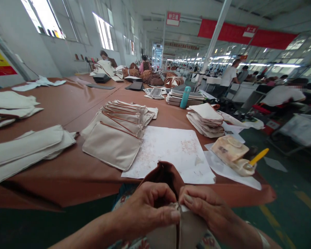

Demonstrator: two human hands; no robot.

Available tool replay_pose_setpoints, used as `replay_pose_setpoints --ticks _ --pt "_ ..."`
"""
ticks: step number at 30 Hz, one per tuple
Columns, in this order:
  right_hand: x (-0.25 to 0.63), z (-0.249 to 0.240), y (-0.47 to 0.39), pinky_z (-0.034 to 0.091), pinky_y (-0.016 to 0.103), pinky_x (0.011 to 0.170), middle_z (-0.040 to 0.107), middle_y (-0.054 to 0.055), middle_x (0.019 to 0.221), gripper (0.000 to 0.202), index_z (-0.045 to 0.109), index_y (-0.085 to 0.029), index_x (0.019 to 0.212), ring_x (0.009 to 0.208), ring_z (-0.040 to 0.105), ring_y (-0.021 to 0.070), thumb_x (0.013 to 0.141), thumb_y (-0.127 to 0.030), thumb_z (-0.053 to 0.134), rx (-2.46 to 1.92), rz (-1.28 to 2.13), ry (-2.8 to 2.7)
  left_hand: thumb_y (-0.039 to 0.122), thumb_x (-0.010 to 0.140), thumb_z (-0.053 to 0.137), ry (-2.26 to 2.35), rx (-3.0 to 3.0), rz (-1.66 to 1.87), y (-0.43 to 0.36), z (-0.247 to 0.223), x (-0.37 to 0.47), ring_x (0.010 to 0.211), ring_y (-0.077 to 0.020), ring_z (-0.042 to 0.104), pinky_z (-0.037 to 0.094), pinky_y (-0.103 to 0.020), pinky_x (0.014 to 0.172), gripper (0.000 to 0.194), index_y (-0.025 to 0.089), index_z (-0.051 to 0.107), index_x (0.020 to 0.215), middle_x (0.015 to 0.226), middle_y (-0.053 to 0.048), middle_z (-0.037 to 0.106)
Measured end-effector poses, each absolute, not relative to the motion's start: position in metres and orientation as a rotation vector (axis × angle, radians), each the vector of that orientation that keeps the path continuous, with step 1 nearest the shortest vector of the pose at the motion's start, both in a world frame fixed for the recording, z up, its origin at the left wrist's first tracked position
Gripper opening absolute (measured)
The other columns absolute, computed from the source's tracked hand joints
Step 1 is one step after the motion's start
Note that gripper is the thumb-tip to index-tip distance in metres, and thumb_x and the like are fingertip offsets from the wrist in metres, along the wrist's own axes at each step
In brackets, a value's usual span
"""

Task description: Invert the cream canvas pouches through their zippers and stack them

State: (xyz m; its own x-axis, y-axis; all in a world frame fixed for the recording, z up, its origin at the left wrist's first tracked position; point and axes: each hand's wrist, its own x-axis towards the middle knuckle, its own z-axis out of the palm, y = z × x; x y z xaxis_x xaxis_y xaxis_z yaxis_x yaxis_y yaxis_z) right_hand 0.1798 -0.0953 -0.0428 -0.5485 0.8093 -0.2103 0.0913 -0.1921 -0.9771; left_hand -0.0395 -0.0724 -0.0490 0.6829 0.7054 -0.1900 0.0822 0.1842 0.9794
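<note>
Centrally in the head view, a cream and brown pouch point(193, 224) is held up at the near edge of the table point(103, 188), over patterned clothing point(142, 243). Its dark slit runs lengthwise, away from the wearer, and passes between the 2 hands, so neither is clearly nearer. The left hand point(150, 205) has its thumb and index finger closed on the cream edge left of the slit; the right hand point(209, 205) grips the edge just right of it, fingers bunched. Their fingertips almost meet at the slit's far end, and the brown part point(175, 171) rises just beyond them. Past that lies a white sheet point(168, 148) with brown specks, overlapped at its left by a fanned pile of cream pouches point(114, 141). Farther right sits a smaller cream stack point(206, 117).
</note>
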Motion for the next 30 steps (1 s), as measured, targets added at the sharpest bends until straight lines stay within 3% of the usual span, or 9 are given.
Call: replay_pose_setpoints --ticks 4,9,15,20,26,30 --pt "0.186 -0.033 -0.088 0.026 0.023 0.055 0.043 -0.002 0.072 0.038 0.056 -0.015 0.082 0.065 0.036 0.0113 0.1 -0.046 0.044 -1.083 1.709 -1.71 0.047 0.076 0.075 0.764 1.231 0.466 -0.068 -0.048 -0.035 0.061 -0.0091 0.041 0.03 -0.02 0.055 0.038 0.01 0.065 0.08 0.069 0.0 0.056" --pt "0.196 -0.031 -0.083 0.03 0.022 0.057 0.052 -0.001 0.076 0.017 0.06 -0.015 0.088 0.068 0.041 0.0123 0.088 -0.032 0.06 -1.111 1.699 -1.791 0.046 0.073 0.076 0.805 1.131 0.406 -0.06 -0.047 -0.028 0.055 -0.0085 0.044 0.03 -0.02 0.051 0.037 0.01 0.07 0.08 0.068 -0.001 0.059" --pt "0.204 -0.031 -0.079 0.035 0.023 0.062 0.055 -0.001 0.076 0.014 0.06 -0.016 0.082 0.072 0.046 0.0139 0.089 -0.025 0.053 -1.216 1.626 -1.836 0.043 0.074 0.075 0.829 1.088 0.387 -0.053 -0.045 -0.017 0.05 -0.0072 0.042 0.029 -0.019 0.047 0.033 0.011 0.069 0.077 0.061 0.001 0.056" --pt "0.202 -0.031 -0.074 0.032 0.023 0.057 0.052 -0.002 0.075 0.022 0.059 -0.015 0.088 0.069 0.042 0.013 0.089 -0.038 0.058 -1.197 1.674 -1.775 0.042 0.079 0.07 0.857 1.187 0.375 -0.052 -0.045 -0.013 0.051 -0.0074 0.041 0.028 -0.019 0.047 0.032 0.011 0.066 0.076 0.062 0.001 0.055" --pt "0.197 -0.033 -0.071 0.025 0.022 0.052 0.047 -0.003 0.067 0.023 0.059 -0.013 0.081 0.062 0.034 0.0106 0.086 -0.035 0.063 -1.161 1.729 -1.767 0.029 0.076 0.066 0.874 1.111 0.402 -0.051 -0.048 -0.014 0.051 -0.0083 0.039 0.028 -0.02 0.047 0.017 0.012 0.063 0.076 0.06 0.002 0.052" --pt "0.194 -0.034 -0.072 0.024 0.022 0.051 0.045 -0.003 0.066 0.024 0.059 -0.013 0.079 0.061 0.033 0.0103 0.085 -0.036 0.062 -1.189 1.766 -1.688 0.036 0.076 0.065 0.849 1.147 0.406 -0.051 -0.047 -0.014 0.051 -0.0083 0.036 0.026 -0.021 0.047 0.023 0.013 0.061 0.076 0.06 0.003 0.049"
